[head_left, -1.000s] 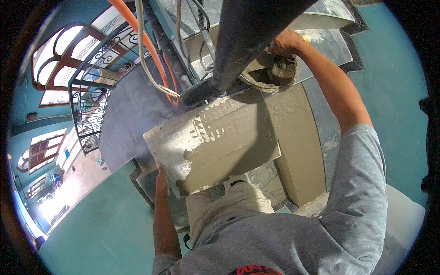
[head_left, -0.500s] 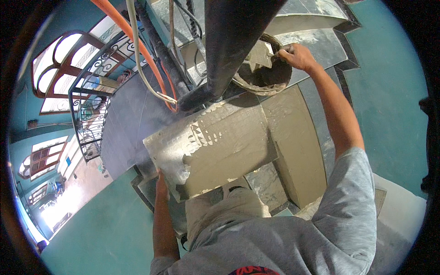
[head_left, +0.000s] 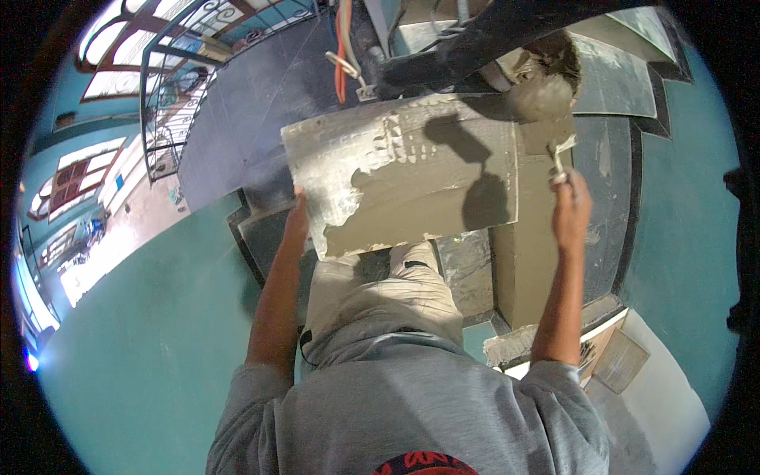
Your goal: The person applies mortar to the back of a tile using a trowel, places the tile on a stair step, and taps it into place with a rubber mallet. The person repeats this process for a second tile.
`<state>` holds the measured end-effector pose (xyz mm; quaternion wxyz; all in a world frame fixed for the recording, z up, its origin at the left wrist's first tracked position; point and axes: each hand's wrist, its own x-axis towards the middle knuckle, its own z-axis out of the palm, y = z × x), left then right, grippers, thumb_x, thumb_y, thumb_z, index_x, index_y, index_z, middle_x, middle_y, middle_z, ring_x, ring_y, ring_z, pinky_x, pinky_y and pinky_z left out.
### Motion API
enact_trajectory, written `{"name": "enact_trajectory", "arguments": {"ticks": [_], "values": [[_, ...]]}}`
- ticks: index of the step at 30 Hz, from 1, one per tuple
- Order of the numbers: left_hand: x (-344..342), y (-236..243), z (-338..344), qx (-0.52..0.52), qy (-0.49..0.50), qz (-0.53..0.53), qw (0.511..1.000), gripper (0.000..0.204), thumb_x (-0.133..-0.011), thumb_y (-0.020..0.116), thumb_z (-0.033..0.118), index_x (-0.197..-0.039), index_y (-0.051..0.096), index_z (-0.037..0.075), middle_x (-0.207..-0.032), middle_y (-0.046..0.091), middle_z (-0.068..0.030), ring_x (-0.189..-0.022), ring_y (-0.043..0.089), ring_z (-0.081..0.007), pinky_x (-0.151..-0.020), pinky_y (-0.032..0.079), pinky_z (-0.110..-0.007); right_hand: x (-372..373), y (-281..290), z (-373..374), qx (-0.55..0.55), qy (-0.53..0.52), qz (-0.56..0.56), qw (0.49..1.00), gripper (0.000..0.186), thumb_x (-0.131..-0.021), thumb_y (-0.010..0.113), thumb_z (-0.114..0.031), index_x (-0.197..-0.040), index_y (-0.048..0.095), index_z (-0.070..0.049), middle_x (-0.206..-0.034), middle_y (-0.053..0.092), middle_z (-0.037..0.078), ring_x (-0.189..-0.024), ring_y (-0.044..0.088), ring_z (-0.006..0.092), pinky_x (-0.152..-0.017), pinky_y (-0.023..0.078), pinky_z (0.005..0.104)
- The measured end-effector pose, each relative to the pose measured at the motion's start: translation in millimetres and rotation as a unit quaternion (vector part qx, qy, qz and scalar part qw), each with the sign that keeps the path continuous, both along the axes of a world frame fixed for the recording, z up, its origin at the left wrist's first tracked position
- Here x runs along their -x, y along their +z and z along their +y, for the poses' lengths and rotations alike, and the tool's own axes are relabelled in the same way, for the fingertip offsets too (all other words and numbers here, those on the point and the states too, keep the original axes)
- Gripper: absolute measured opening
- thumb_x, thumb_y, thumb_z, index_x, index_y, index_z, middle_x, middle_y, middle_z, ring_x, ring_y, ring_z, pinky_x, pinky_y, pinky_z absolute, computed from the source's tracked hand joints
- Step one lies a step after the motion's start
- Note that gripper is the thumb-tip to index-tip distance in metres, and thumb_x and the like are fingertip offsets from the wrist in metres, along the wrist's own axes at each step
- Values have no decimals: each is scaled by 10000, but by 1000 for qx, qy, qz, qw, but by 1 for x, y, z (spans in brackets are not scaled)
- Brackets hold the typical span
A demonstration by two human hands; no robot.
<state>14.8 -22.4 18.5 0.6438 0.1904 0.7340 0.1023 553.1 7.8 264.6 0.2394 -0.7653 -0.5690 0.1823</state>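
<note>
My left hand (head_left: pixel 296 215) grips the left edge of a rectangular slab (head_left: pixel 419 190), its top partly coated in grey mortar with a pale ridged patch at upper left. My right hand (head_left: pixel 570 202) holds the handle of a trowel (head_left: pixel 564 145) beside the slab's right edge; its blade carries a lump of mortar (head_left: pixel 538 101), slightly blurred. A mud-crusted bucket (head_left: pixel 566 55) is just beyond the blade at upper right. Dark shadows fall across the slab's right half. A mortar-coated step (head_left: pixel 530 261) shows below the trowel, right of my legs.
A thick black pipe (head_left: pixel 427 63) crosses at top, with orange and cream cables (head_left: pixel 340 75). A black curved railing (head_left: pixel 146 119) and bright windows are at left. Stone steps (head_left: pixel 613 79) climb at upper right. A low white ledge (head_left: pixel 657 384) with a flat board sits at lower right.
My right hand has pulled back from the bucket toward me, bringing the trowel and mortar over the slab's right side. The view has shifted, so pipe and slab appear higher in the picture.
</note>
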Motion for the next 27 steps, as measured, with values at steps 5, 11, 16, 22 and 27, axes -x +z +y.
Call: {"name": "enact_trajectory", "arguments": {"ticks": [5,11,16,22,27], "values": [[-15,35,3,-52,77,-47,995,1094,-942,354,857,-1546,416,-53,-1538,494,-228,-1392,487,-305,-1162,356,-431,133,-57,-48,21,46,22,998,323,-1000,680,-310,-1122,612,-19,-934,646,187,-823,652,338,-744,513,439],[-14,20,3,-44,51,-55,996,1028,-978,341,811,-1564,378,-32,-1542,489,-226,-1405,487,-311,-1164,363,-435,198,-81,-59,112,60,-47,991,318,-991,672,-324,-1093,558,-45,-935,676,252,-879,643,501,-721,502,553],[-17,7,0,-26,47,-2,999,1158,-931,326,875,-1486,437,-135,-1507,499,-318,-1412,482,-391,-1156,355,-451,201,-71,-70,107,-13,35,994,308,-1015,638,-321,-1073,559,-29,-892,661,267,-885,647,508,-734,504,543],[-21,26,0,-46,40,14,998,1169,-922,331,882,-1470,454,-143,-1498,503,-325,-1418,477,-408,-1150,363,-451,214,-77,-60,191,-5,-16,981,402,-1073,497,-367,-1100,563,28,-954,672,330,-881,649,548,-776,495,609],[-14,15,0,-20,59,-53,997,1074,-969,348,823,-1536,401,-87,-1558,476,-237,-1433,468,-333,-1170,357,-423,216,-95,-42,241,70,-51,967,387,-1091,443,-372,-1131,549,-2,-1012,687,337,-926,662,527,-790,506,612]]}}
